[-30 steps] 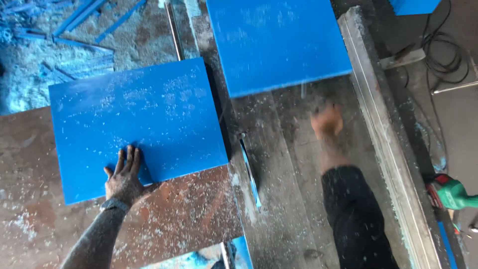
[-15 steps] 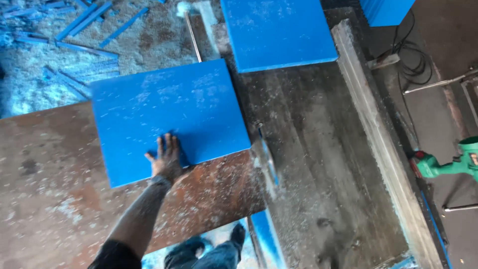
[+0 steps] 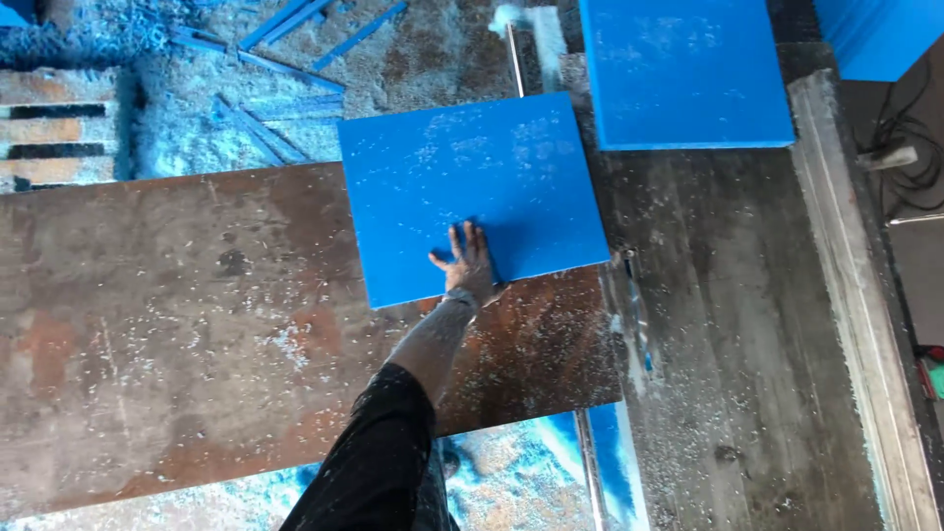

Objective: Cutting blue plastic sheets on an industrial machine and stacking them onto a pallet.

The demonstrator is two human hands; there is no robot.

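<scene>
My left hand (image 3: 468, 264) lies flat, fingers spread, on the near edge of a blue rectangular panel (image 3: 472, 187). The panel rests on a rusty brown metal table top (image 3: 177, 324), dusted with pale shavings. Its right edge reaches the grey sawdust-covered bench (image 3: 737, 324). My forearm runs up from the bottom centre, with a black sleeve to the elbow. My right hand is out of view.
A second blue panel (image 3: 683, 69) lies on the bench at the top right, and a third panel's corner (image 3: 875, 34) shows beyond it. A thin blade-like strip (image 3: 637, 320) stands by the first panel's right corner. Blue offcut strips (image 3: 265, 88) and shavings cover the floor. A metal rail (image 3: 860, 305) runs along the right.
My left hand has stayed on the blue panel, which now sits further right in view, near the bench. My right hand, seen over the bench a second ago, has left the view.
</scene>
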